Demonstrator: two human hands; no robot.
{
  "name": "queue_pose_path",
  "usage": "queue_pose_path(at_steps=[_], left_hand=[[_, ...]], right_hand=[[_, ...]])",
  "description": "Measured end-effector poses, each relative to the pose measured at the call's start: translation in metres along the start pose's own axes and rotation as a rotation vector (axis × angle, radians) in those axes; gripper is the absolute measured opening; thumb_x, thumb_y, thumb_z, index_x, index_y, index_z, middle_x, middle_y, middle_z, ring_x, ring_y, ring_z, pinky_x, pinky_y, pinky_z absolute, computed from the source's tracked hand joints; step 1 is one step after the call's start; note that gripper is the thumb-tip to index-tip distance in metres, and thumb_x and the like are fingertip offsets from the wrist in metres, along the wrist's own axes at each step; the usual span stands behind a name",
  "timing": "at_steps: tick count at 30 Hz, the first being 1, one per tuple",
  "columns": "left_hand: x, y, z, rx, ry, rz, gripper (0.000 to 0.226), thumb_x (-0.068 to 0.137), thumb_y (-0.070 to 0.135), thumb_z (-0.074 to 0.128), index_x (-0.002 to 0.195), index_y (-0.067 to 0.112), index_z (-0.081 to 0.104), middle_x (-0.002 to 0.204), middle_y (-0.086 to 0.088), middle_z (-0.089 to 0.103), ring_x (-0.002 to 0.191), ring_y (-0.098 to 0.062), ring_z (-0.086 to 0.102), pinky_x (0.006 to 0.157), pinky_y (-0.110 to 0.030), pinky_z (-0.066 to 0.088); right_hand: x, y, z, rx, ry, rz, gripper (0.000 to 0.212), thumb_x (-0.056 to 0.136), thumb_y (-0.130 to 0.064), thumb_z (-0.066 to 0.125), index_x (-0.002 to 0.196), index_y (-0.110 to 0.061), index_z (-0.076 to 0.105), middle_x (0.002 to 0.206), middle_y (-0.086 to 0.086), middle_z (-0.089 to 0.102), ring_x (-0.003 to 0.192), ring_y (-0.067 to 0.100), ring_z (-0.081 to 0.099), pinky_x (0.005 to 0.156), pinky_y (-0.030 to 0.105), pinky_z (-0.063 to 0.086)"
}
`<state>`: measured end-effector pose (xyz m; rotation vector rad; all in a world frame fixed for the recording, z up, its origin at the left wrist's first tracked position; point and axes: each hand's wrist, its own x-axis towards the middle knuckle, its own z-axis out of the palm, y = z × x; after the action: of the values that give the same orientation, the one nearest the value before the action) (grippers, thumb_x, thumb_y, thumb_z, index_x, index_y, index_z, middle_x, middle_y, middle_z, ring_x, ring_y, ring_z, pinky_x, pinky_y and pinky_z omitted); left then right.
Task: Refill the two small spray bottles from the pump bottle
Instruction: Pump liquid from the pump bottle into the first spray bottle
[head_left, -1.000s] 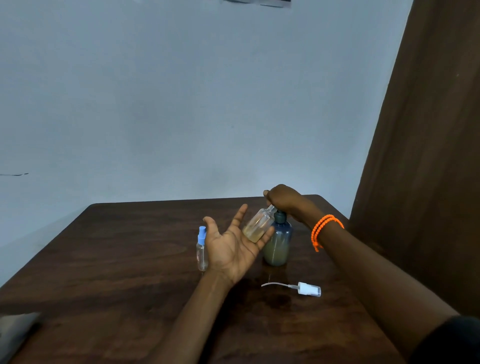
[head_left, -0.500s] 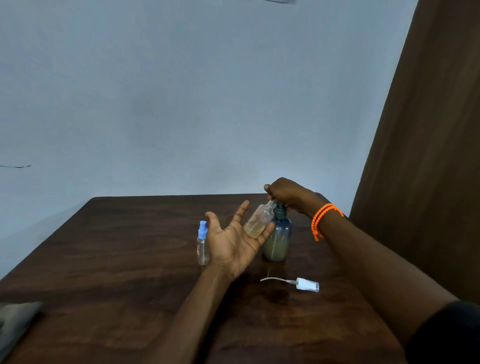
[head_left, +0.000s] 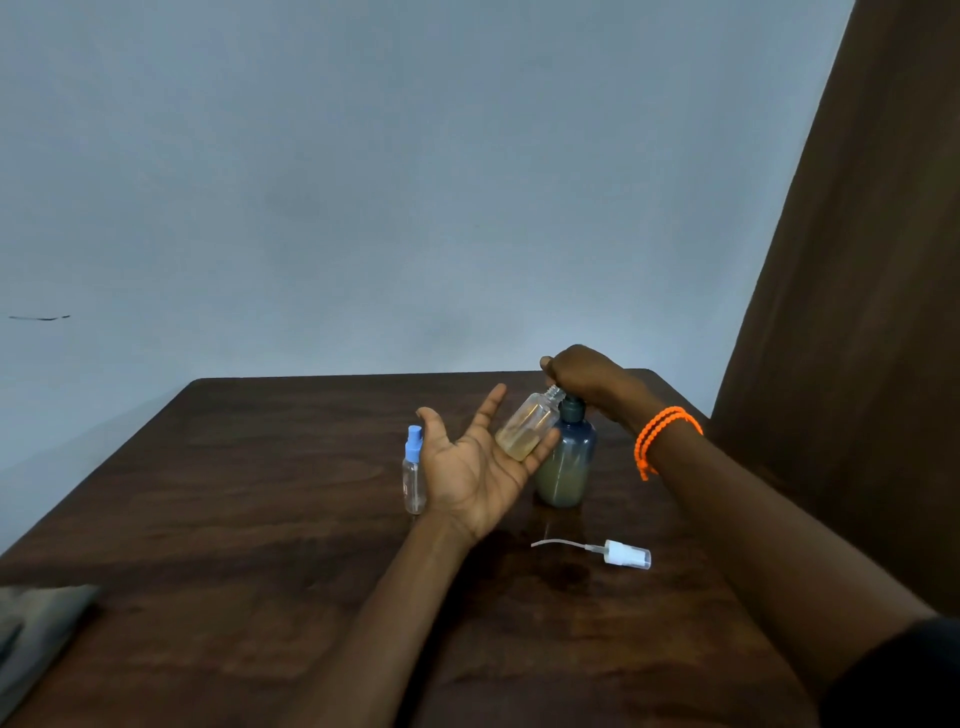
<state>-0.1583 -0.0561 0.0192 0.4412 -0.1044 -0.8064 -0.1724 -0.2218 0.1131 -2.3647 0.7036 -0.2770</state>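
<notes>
Left hand (head_left: 475, 470) raised palm up, fingers straight and spread, small uncapped bottle (head_left: 527, 426) lying tilted across fingertips. Right hand (head_left: 582, 371) palm down, fingers curled over pump bottle (head_left: 566, 462) top. Both forearms bare, reaching forward; orange bracelet (head_left: 660, 436) on right wrist.

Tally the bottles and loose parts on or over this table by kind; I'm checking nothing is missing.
Small spray bottles: 2 (open one, blue-capped one)
Pump bottles: 1
Loose spray heads: 1
Total: 4
</notes>
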Motion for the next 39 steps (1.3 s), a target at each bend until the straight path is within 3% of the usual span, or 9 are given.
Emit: queue_pose_path(at_steps=[4, 7, 11, 19, 25, 29, 31, 34, 39], left_hand=[[0.0, -0.001, 0.0, -0.005, -0.006, -0.002, 0.1, 0.088, 0.091, 0.03, 0.152, 0.016, 0.049, 0.142, -0.032, 0.06, 0.132, -0.05, 0.059, 0.117, -0.062, 0.039], [0.0, -0.001, 0.002, 0.002, -0.006, -0.001, 0.101, 0.087, 0.091, 0.029, 0.151, 0.015, 0.049, 0.142, -0.032, 0.061, 0.129, -0.05, 0.061, 0.115, -0.062, 0.041], [-0.001, 0.001, 0.001, -0.008, -0.018, -0.004, 0.101, 0.087, 0.091, 0.03, 0.152, 0.016, 0.048, 0.143, -0.034, 0.059, 0.135, -0.051, 0.057, 0.116, -0.063, 0.039], [0.001, -0.001, 0.001, 0.0, -0.021, -0.001, 0.101, 0.087, 0.091, 0.029, 0.151, 0.016, 0.049, 0.143, -0.032, 0.06, 0.133, -0.049, 0.059, 0.116, -0.062, 0.04], [0.0, -0.002, 0.0, 0.001, -0.026, 0.001, 0.101, 0.087, 0.091, 0.028, 0.152, 0.016, 0.049, 0.142, -0.031, 0.061, 0.131, -0.047, 0.061, 0.114, -0.061, 0.042], [0.002, 0.001, 0.0, 0.009, -0.021, 0.007, 0.102, 0.086, 0.092, 0.03, 0.152, 0.017, 0.049, 0.144, -0.032, 0.058, 0.129, -0.049, 0.062, 0.115, -0.062, 0.042], [0.002, 0.0, -0.001, 0.001, -0.025, 0.008, 0.102, 0.086, 0.092, 0.03, 0.152, 0.016, 0.049, 0.144, -0.032, 0.059, 0.127, -0.048, 0.064, 0.114, -0.062, 0.042], [0.002, -0.001, -0.001, 0.005, -0.019, 0.001, 0.102, 0.086, 0.091, 0.03, 0.152, 0.016, 0.049, 0.143, -0.031, 0.06, 0.129, -0.048, 0.062, 0.114, -0.062, 0.042], [0.001, -0.001, 0.0, -0.003, -0.017, -0.002, 0.102, 0.087, 0.091, 0.03, 0.152, 0.016, 0.049, 0.143, -0.032, 0.06, 0.132, -0.049, 0.059, 0.117, -0.063, 0.039]], right_hand=[[0.001, -0.009, -0.006, -0.051, -0.002, 0.021, 0.031, 0.099, -0.029, 0.045, 0.08, -0.006, 0.054, 0.081, 0.012, 0.056, 0.078, 0.03, 0.054, 0.066, 0.033, 0.045], [0.005, -0.004, -0.003, -0.033, 0.035, -0.001, 0.033, 0.097, -0.029, 0.044, 0.073, -0.009, 0.051, 0.074, 0.009, 0.053, 0.072, 0.026, 0.05, 0.057, 0.028, 0.038], [-0.001, -0.004, -0.002, -0.079, 0.042, 0.014, 0.035, 0.099, -0.027, 0.043, 0.069, -0.01, 0.046, 0.075, 0.009, 0.052, 0.075, 0.026, 0.049, 0.063, 0.031, 0.039], [-0.001, -0.001, 0.001, -0.021, 0.028, 0.005, 0.032, 0.098, -0.029, 0.043, 0.086, -0.004, 0.06, 0.087, 0.014, 0.06, 0.08, 0.028, 0.053, 0.066, 0.031, 0.04], [-0.003, -0.008, -0.007, -0.02, 0.01, 0.028, 0.03, 0.096, -0.029, 0.046, 0.074, -0.009, 0.053, 0.081, 0.012, 0.057, 0.076, 0.03, 0.055, 0.065, 0.034, 0.049], [0.0, -0.001, -0.001, -0.012, 0.026, 0.009, 0.035, 0.099, -0.03, 0.044, 0.079, -0.005, 0.057, 0.08, 0.011, 0.057, 0.079, 0.028, 0.052, 0.062, 0.03, 0.04], [-0.003, -0.004, -0.003, -0.028, 0.011, 0.018, 0.037, 0.099, -0.031, 0.044, 0.073, -0.007, 0.052, 0.076, 0.01, 0.055, 0.079, 0.031, 0.054, 0.063, 0.031, 0.046], [-0.002, -0.007, -0.006, -0.003, -0.019, 0.036, 0.035, 0.097, -0.033, 0.046, 0.088, -0.002, 0.059, 0.089, 0.017, 0.063, 0.084, 0.035, 0.063, 0.077, 0.042, 0.058], [-0.005, -0.003, -0.001, -0.036, 0.046, 0.024, 0.033, 0.098, -0.029, 0.044, 0.075, -0.007, 0.054, 0.079, 0.01, 0.057, 0.078, 0.029, 0.053, 0.062, 0.03, 0.042]])
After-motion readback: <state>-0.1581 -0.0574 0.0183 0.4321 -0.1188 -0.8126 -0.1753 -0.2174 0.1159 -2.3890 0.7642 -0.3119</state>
